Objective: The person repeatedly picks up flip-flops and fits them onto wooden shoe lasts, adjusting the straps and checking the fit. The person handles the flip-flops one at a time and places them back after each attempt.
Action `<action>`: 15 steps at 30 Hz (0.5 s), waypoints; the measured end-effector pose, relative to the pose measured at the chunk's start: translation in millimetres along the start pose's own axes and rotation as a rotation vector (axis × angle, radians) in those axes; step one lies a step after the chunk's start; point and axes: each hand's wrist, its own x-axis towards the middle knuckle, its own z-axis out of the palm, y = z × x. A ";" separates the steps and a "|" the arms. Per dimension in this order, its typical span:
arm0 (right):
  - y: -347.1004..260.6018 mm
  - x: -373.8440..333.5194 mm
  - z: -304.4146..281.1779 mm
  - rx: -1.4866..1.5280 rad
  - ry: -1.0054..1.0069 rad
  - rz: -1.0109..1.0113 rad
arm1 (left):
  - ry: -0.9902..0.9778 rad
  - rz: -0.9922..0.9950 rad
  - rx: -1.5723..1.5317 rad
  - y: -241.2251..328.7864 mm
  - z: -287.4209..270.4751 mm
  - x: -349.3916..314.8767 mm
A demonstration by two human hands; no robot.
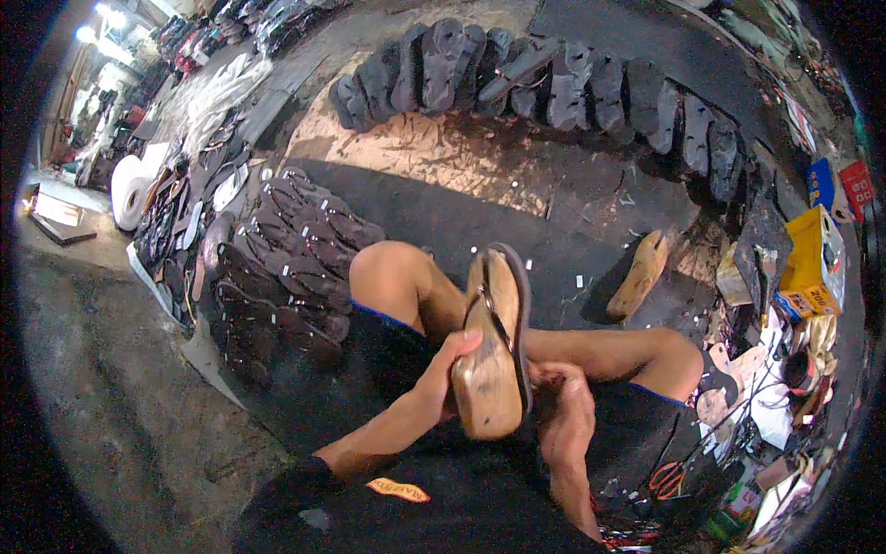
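Note:
A wooden foot-shaped last (489, 397) stands tilted up in front of me, between my bent knees. Fitted against it is a dark thong sandal (522, 319), its strap running over the top of the wood and its sole along the right side. My left hand (447, 374) grips the last from the left, thumb on the wood and its other fingers hidden behind. At the right edge of the sole, my right hand (565, 397) has curled fingers against the sandal; their tips are partly hidden.
Another wooden last (640, 275) lies on the dark mat to the right. Several finished-looking thong sandals (295, 249) are grouped at left. Black soles (568, 83) stand in a curved row at the back. Orange-handled scissors (666, 479), a yellow box (812, 249) and scraps lie at right.

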 end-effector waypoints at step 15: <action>-5.9 -58.9 9.5 0.176 -0.067 0.598 | -0.096 0.095 0.247 13.7 69.6 -85.2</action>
